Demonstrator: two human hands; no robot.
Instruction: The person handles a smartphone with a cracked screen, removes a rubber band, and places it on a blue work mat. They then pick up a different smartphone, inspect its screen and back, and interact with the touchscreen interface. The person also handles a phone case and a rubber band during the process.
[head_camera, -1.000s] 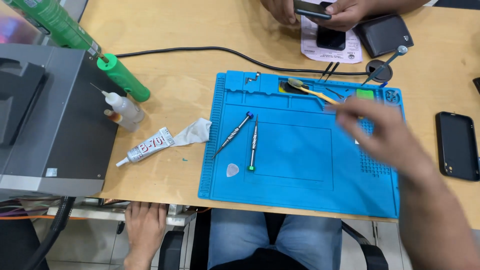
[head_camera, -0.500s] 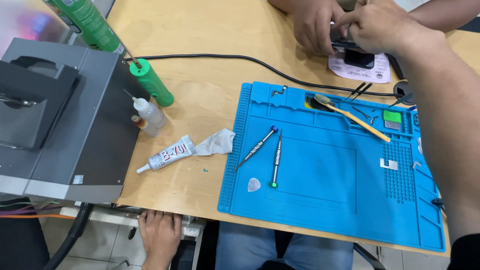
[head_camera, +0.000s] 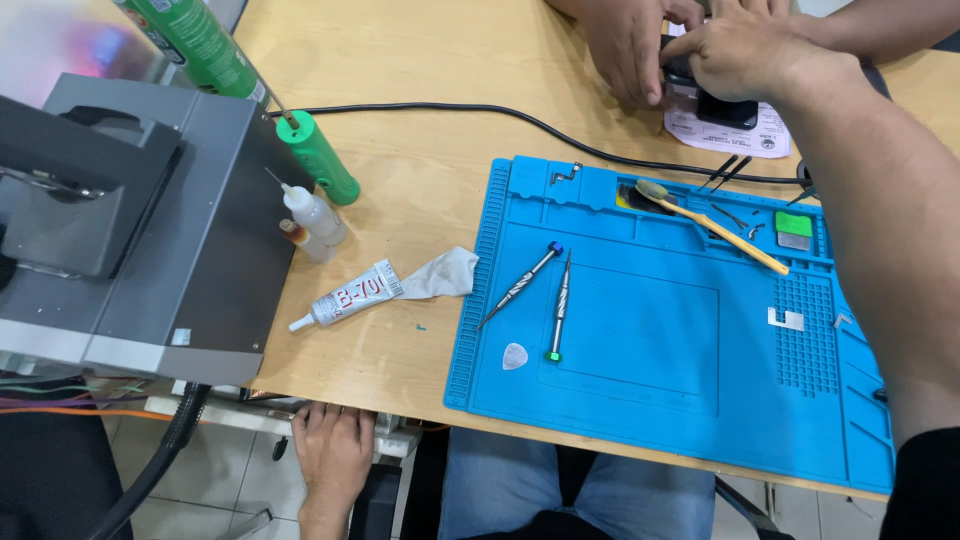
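The right hand (head_camera: 745, 50) has left the blue repair mat (head_camera: 640, 400) and now lies beyond its far edge, fingers curled together and clamped on the dark phone (head_camera: 727, 110), which a second person's hand (head_camera: 625, 40) also grips. The work has shifted from the mat to the phone. The mat's far trays hold a yellow-handled brush (head_camera: 712, 227) and a green square piece (head_camera: 793, 224). Two screwdrivers (head_camera: 558, 305) lie untouched on its flat middle. The left hand (head_camera: 333, 450) rests below the mat's near-left corner, fingers loosely apart.
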